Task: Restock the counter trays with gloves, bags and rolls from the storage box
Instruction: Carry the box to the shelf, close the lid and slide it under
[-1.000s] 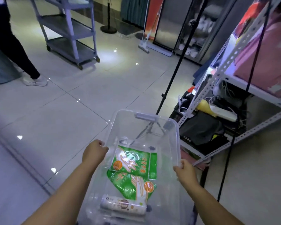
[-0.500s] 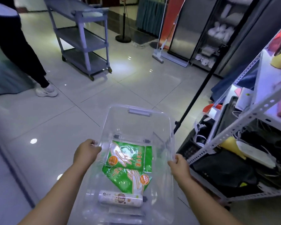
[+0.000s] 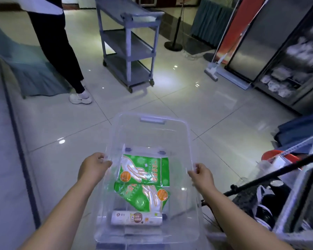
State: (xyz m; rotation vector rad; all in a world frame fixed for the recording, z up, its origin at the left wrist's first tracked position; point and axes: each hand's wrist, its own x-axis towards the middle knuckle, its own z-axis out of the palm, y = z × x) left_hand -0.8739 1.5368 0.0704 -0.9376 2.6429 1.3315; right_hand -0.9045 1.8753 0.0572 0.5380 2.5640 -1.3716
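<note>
I carry a clear plastic storage box (image 3: 152, 121) above the tiled floor. My left hand (image 3: 93, 166) grips its left rim and my right hand (image 3: 201, 175) grips its right rim. On the box's bottom lie two green glove packs, one (image 3: 145, 170) further from me and one (image 3: 145, 196) nearer and overlapping it. A white roll (image 3: 136, 218) with a brown label lies across the near end of the box.
A grey three-tier cart (image 3: 130, 46) stands ahead on the left. A person's dark-trousered leg and white shoe (image 3: 80, 98) are at far left by a draped table. A glass-door cabinet (image 3: 293, 69) and a floor squeegee (image 3: 211, 71) stand at right. Metal shelving (image 3: 296, 186) with clutter and a black pole (image 3: 278, 172) sit close on my right.
My view has swung left and away from the metal shelving, which has slid to the right edge. The cart and the other person now appear nearer. Both hands keep hold of the box.
</note>
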